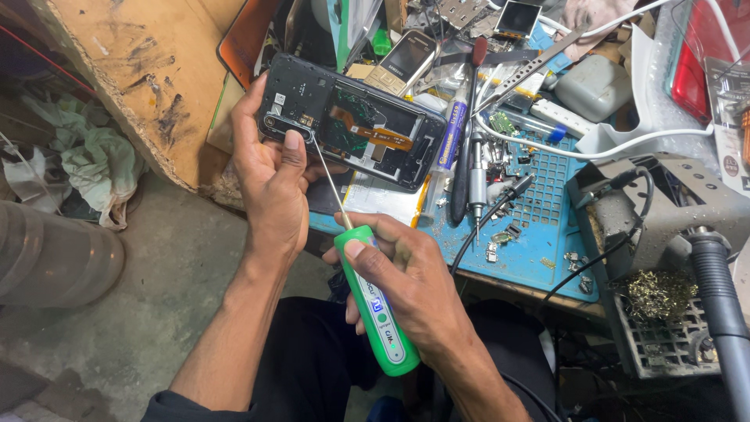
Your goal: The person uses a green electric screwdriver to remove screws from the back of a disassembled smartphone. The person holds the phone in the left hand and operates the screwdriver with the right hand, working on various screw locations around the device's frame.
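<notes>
My left hand (272,176) grips an opened black phone (355,117) by its left end, thumb pressed near the camera corner. The back cover is off, so the dark inner frame and an orange flex cable show. My right hand (410,281) holds a green-handled screwdriver (376,311). Its thin metal shaft runs up and left to the phone's lower left corner, beside my left thumb. Both hands are raised in front of the bench edge, above my lap.
A blue work mat (539,234) carries small screws, parts, a grey precision driver (476,176) and tweezers (531,66). A keypad phone (402,59) lies behind. A grey stand with brass wool (660,293) sits right. A wooden board (141,70) leans left, with concrete floor below.
</notes>
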